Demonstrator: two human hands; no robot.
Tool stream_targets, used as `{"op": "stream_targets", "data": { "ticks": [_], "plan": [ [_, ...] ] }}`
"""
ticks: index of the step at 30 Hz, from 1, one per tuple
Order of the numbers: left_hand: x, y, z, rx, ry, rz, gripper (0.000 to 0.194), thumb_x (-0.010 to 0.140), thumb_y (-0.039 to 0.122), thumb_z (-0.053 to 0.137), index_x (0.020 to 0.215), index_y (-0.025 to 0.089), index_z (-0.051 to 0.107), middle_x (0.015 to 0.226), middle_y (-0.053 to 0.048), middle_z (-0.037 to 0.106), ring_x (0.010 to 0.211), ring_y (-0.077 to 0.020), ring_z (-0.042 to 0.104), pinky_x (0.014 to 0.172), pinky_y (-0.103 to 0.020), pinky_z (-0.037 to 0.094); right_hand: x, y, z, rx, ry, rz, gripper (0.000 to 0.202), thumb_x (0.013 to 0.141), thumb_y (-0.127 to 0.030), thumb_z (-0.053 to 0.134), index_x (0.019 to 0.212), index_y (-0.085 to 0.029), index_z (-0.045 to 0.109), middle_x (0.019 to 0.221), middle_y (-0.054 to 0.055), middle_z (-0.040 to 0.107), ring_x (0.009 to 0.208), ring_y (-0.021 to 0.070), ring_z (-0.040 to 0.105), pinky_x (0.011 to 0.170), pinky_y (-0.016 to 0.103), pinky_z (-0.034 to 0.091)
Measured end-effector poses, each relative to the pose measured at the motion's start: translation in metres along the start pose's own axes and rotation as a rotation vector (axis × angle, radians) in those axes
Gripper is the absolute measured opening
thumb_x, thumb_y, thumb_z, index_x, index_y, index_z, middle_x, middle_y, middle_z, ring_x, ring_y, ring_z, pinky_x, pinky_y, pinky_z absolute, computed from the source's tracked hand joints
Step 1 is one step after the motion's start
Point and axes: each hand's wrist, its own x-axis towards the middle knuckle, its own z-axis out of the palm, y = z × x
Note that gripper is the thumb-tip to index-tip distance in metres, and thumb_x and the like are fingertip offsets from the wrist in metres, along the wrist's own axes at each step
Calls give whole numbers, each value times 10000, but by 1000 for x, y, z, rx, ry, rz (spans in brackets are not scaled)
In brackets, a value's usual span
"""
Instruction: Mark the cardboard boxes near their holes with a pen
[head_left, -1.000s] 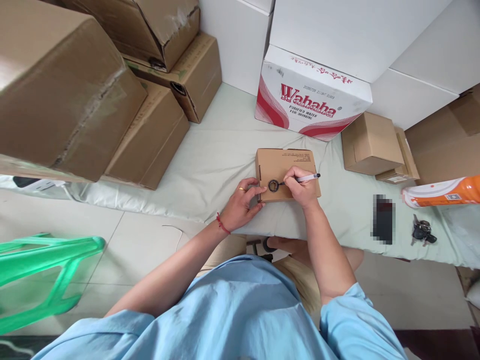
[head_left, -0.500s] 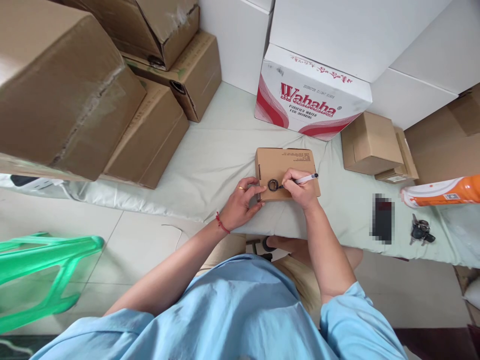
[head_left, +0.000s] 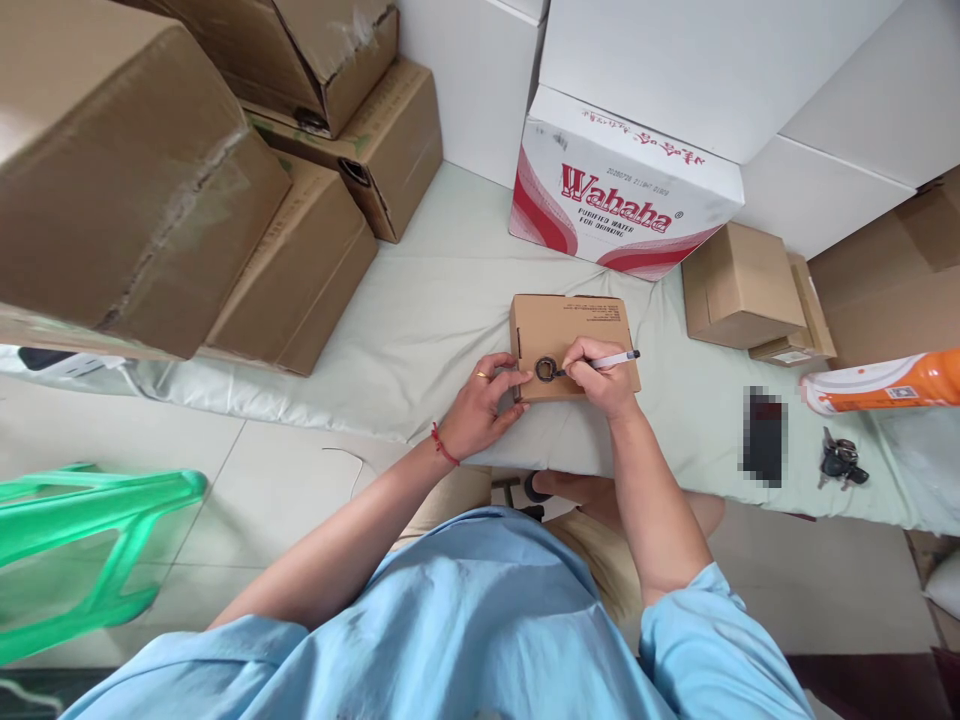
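Note:
A small brown cardboard box [head_left: 581, 325] lies flat on the cloth, with fine print on its far part and a thick black ring [head_left: 546, 370] on its near left part. Whether the ring is drawn or a loose piece, I cannot tell. My right hand [head_left: 602, 378] grips a pen [head_left: 616, 358] with a white barrel and dark end. The pen's tip meets the ring's right side. With fingers apart, my left hand [head_left: 487, 402] rests at the box's left near corner, fingertips touching the top and edge. It wears a ring and a red string bracelet.
Large cartons [head_left: 142, 200] are stacked at the left. Behind the box stands a Wahaha water carton [head_left: 622, 200]. Small cardboard boxes [head_left: 742, 285], an orange bottle [head_left: 892, 383], a blurred dark object [head_left: 763, 437] and keys [head_left: 840, 460] lie right. A green stool [head_left: 97, 520] stands left.
The pen has tilted slightly, its back end a little lower and further right. My left hand and the box keep their places.

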Motion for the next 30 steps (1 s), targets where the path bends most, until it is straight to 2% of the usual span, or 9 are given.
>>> {"op": "stream_targets", "data": {
  "ticks": [5,14,21,30],
  "plan": [
    [0,-1,0,4,4,11,414,1041,314,715,1451,282,668,1479,-147,545,1389,-306,611,1155,-525,585,1,1,-1,62,-80,-4,122,787,-259,615,677,-227,658,572,-46,560,532,115,420,556,280,317],
    [0,-1,0,8,5,26,416,1042,307,715,1453,278,658,1468,-148,551,1386,-309,615,1161,-536,582,2,0,0,57,-112,32,110,769,-276,619,681,-225,664,575,-38,571,552,120,437,560,274,319],
    [0,-2,1,3,6,15,427,1035,311,720,1458,285,666,1472,-148,549,1390,-311,611,1161,-534,583,1,0,-1,26,-58,19,146,748,-290,608,616,-232,628,560,-36,553,536,120,415,559,284,315],
    [0,-1,1,-6,20,25,426,1035,298,715,1458,282,669,1466,-151,550,1382,-315,610,1155,-546,585,-1,2,4,0,110,0,190,756,-283,613,580,-242,555,557,-32,514,551,129,397,577,301,297]
  ]
}}
